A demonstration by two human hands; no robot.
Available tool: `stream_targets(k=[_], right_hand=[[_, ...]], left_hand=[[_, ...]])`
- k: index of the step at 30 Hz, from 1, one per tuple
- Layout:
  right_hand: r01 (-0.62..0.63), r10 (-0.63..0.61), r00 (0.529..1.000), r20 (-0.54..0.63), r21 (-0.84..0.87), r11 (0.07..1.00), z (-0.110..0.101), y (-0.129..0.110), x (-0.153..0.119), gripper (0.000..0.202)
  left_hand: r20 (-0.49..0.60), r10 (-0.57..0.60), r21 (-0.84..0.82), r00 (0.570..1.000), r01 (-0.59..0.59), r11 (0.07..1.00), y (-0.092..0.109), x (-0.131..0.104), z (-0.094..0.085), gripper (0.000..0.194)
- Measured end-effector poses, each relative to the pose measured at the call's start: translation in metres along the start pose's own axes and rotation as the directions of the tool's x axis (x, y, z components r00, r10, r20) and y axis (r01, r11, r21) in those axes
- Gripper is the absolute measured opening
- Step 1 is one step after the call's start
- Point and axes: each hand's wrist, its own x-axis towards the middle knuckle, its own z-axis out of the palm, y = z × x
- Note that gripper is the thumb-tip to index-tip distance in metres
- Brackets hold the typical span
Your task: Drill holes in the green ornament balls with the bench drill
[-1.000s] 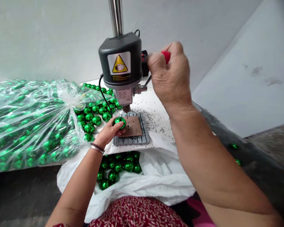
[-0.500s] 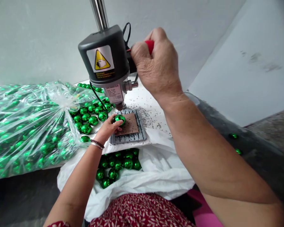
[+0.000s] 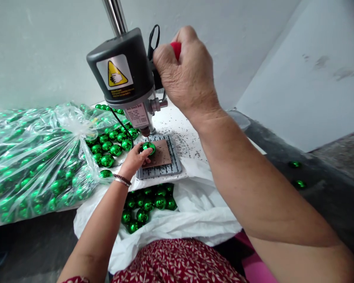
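My left hand (image 3: 136, 159) is closed around a shiny green ball (image 3: 149, 148), thumb lying over its near side. The ball rests on a brown board (image 3: 162, 153) on the grey slotted base (image 3: 175, 167) of a small bench drill (image 3: 120, 68). Just above the ball is the thin drill bit, under the brown chuck (image 3: 145, 131); whether its tip touches the ball I cannot tell. Higher up at the right, my right hand (image 3: 188, 74) is wrapped around the drill lever's red grip (image 3: 176, 49), most of which the fingers hide.
Many green balls fill a tied clear plastic bag (image 3: 73, 127) at the left, with loose balls (image 3: 107, 146) beside it. An open white sack (image 3: 200, 212) holding more balls lies before the base. Dark shavings (image 3: 185, 143) dot the white table (image 3: 177, 114). Two balls (image 3: 299, 184) lie lower at the right.
The viewpoint has shifted slightly, so the drill head and my right hand appear further left and a little higher. Both hands keep their holds, and the ball stays on the board.
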Motion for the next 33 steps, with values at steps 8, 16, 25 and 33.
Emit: stream_targets(k=[8,16,25,33], right_hand=[[0.024,-0.022,0.999,0.028,-0.061,0.998,0.003,0.003,0.001,0.031],[0.024,-0.022,0.999,0.028,-0.073,0.997,0.002,0.003,0.002,0.035],[-0.006,0.006,1.0,-0.005,0.044,0.999,0.001,0.0,-0.002,0.03],[0.072,-0.066,0.995,-0.078,0.076,0.994,-0.005,0.011,-0.026,0.027]], left_hand=[[-0.074,-0.013,0.029,0.997,0.015,0.999,0.005,0.003,-0.005,0.049],[-0.043,0.033,0.192,0.999,-0.024,0.981,0.009,-0.002,0.0,0.052],[-0.09,0.112,0.374,0.99,-0.07,0.925,0.016,-0.002,0.013,0.065],[-0.088,0.096,0.305,0.991,-0.065,0.95,0.018,-0.008,0.014,0.065]])
